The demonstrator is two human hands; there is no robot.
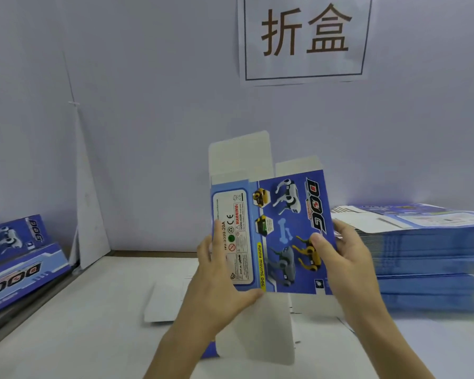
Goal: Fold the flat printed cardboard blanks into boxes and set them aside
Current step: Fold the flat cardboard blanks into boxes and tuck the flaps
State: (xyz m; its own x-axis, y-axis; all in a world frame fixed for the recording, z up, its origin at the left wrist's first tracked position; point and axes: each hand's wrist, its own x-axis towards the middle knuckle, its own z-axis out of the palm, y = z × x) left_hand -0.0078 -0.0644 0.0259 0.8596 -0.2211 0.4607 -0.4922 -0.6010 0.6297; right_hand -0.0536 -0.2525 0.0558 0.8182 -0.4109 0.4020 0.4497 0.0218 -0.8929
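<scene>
My left hand (218, 272) and right hand (345, 255) pinch the blue printed cardboard blank (285, 214) by its side edges. Looks light and bendy, so I'd grip near the creases.

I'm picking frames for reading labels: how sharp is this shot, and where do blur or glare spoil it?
Head view, centre: the held blank is sharp enough for its large print, its fine print soft; head view, right edge: the stack of blanks smears; head view, left edge: the folded boxes look soft; lighting even and bluish, no glare on the wall sign.
</scene>
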